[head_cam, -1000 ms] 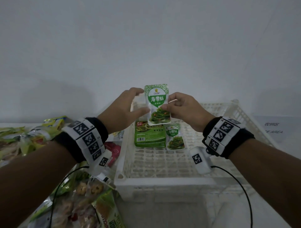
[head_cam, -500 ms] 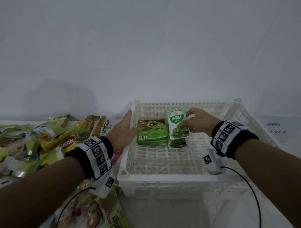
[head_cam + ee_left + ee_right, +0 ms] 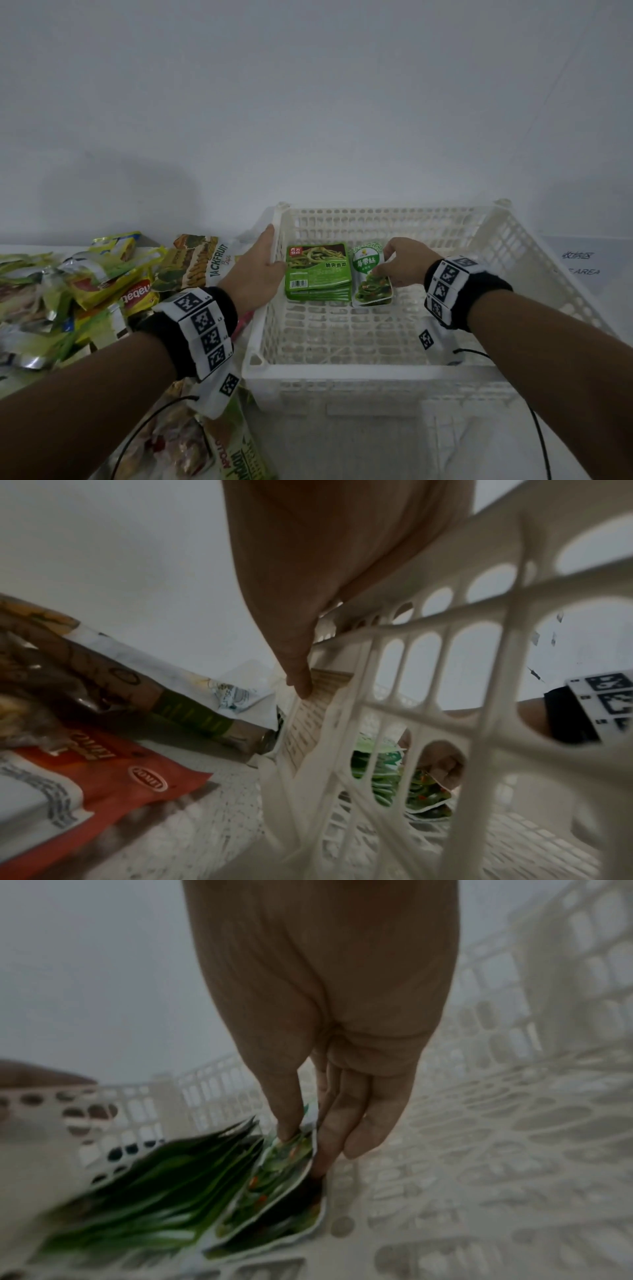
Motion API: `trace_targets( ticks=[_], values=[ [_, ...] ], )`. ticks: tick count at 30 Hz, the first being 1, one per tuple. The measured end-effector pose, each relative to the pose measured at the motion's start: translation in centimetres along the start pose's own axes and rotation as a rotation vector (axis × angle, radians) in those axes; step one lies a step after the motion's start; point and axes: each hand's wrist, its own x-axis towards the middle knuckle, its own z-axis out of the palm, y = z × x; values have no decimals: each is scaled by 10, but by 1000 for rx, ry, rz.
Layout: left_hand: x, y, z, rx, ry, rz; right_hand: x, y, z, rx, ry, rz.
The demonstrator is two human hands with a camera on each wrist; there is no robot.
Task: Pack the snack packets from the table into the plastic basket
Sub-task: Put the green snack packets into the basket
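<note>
Seaweed packet (image 3: 371, 274): white-green, pinched by right grip (image 3: 402, 262) atop a like packet (image 3: 373, 302), toward far-left corner of plastic basket (image 3: 342, 373), just beside green packet stack (image 3: 317, 270). Left grip (image 3: 258, 267): fingers straight, resting on left wall. Risk: glossy film may slide off its twin on release, landing askew.

The basket (image 3: 346, 370) was matt white perforated plastic. Loose packets (image 3: 99, 284) were glossy, crinkled foil; the table (image 3: 212, 837) appeared speckled stone.

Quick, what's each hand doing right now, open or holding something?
Left hand: open, straight fingers laid against the basket wall.
Right hand: pinching the seaweed packet.
</note>
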Motion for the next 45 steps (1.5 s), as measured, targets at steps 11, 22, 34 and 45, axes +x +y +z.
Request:
trace_targets(
  ticks=[11, 22, 34, 45],
  values=[
    [3, -1, 1, 4, -3, 2, -1, -12, -5, -541, 0, -324],
    [3, -4, 2, 18, 14, 13, -4, -9, 11, -787, -81, -334],
    [6, -7, 3, 7, 24, 15, -5, -12, 16, -816, -67, -379],
    [8, -5, 3, 70, 19, 19, -21, -25, -12, -683, 100, -399]
  ],
)
